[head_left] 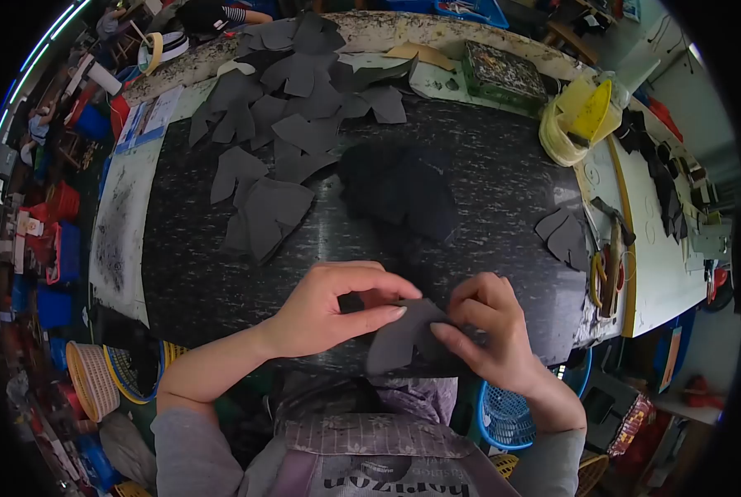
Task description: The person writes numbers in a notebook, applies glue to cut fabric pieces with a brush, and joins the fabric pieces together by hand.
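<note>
A dark grey cut piece (399,338) hangs between my hands at the front edge of the black-topped table (503,199). My left hand (346,305) pinches its top edge between thumb and fingers. On the other side, my right hand (488,327) has its fingers curled and its thumb pressed on the same piece. Beyond my hands lies a black heap of material (399,190). To its left sits a stack of grey pieces (273,217), and more grey pieces (304,83) are spread in a loose pile up to the back edge.
At the right are a few grey pieces (565,236), scissors (598,277) and a hammer (611,217). A green tin (503,74) and a yellow container (582,120) stand at the back right. A blue basket (505,414) is below the front edge. A person's arm (255,16) shows behind.
</note>
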`<state>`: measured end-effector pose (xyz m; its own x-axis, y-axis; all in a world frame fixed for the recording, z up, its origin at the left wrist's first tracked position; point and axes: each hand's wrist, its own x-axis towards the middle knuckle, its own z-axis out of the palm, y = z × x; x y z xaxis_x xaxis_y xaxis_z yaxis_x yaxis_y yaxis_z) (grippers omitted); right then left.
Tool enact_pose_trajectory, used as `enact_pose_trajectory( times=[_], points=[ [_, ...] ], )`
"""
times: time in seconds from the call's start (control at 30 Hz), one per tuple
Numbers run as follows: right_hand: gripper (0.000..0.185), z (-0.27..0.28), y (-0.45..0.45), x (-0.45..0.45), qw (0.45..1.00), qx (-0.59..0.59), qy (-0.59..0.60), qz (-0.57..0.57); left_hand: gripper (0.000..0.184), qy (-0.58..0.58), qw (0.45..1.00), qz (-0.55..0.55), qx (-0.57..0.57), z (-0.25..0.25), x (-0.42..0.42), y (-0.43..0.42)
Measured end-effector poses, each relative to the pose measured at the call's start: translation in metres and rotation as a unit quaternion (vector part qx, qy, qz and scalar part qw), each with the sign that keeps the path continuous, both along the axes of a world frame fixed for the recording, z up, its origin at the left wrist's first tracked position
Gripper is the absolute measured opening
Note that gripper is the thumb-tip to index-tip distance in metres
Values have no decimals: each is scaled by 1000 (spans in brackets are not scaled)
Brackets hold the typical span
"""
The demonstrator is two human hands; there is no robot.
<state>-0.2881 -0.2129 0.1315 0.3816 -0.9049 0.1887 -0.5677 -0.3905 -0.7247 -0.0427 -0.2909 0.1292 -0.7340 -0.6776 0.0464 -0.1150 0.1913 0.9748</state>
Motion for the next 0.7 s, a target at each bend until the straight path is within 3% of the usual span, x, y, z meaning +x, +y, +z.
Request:
enact_pose_trajectory(
  times=[0.03, 0.1, 0.17, 0.33, 0.37, 0.57, 0.63, 0.7],
  points=[
    [23, -13, 13, 5, 995, 34, -64, -65, 45, 30, 996, -2, 86, -8, 1, 6],
    [20, -25, 25, 15, 972, 64, -159, -161, 55, 20, 995, 7, 93, -17, 2, 24],
    [21, -35, 31, 22, 981, 30, -95, -169, 76, -29, 996, 12, 89, -30, 7, 41],
    [22, -55, 35, 36, 975, -57, 49, -209, 67, -90, 993, 78, -15, -52, 7, 55],
    [22, -58, 35, 36, 975, -56, 50, -209, 64, -124, 986, 89, -66, -56, 6, 55],
    [24, -60, 33, 36, 969, -89, 66, -220, 44, -128, 980, 88, -128, -60, 2, 52],
    [20, -60, 34, 34, 968, -78, 127, -202, 41, -124, 976, 83, -158, -60, 0, 51],
    [22, -62, 34, 31, 966, -63, 76, -240, 38, -121, 972, 78, -186, -61, -1, 50]
  ],
)
